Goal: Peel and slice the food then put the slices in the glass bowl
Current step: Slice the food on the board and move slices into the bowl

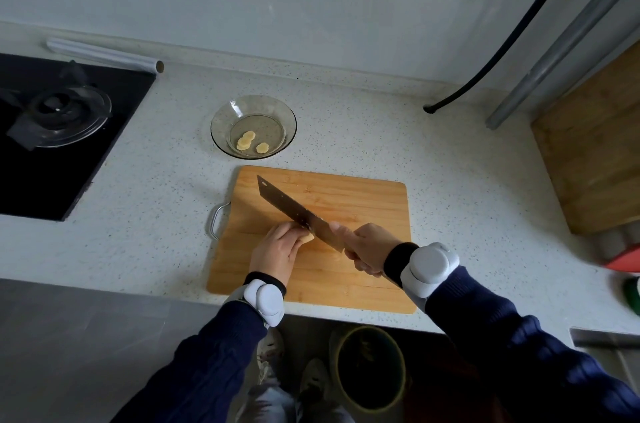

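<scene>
Several slices (pixel 250 141) already lay in the glass bowl (pixel 221 132) while you were mid-slicing: your left hand (pixel 275 251) pinned the food (pixel 307 238), your right hand (pixel 367 249) gripped the cleaver (pixel 294 211), next cut needing fingertips tucked back.

This is looking like a home kitchen. A speckled pale countertop (pixel 346 132) is running along a white tiled wall (pixel 311 7), and a black gas hob (pixel 52 145) with its burner is sitting sunk into the countertop's left end. A wooden cutting board (pixel 346 201) is lying at the countertop's front edge, with a glass bowl (pixel 253 126) just behind it. A second wooden board (pixel 595 152) is resting at the right edge, and a waste bin (pixel 370 367) is standing on the floor below the front edge.
</scene>
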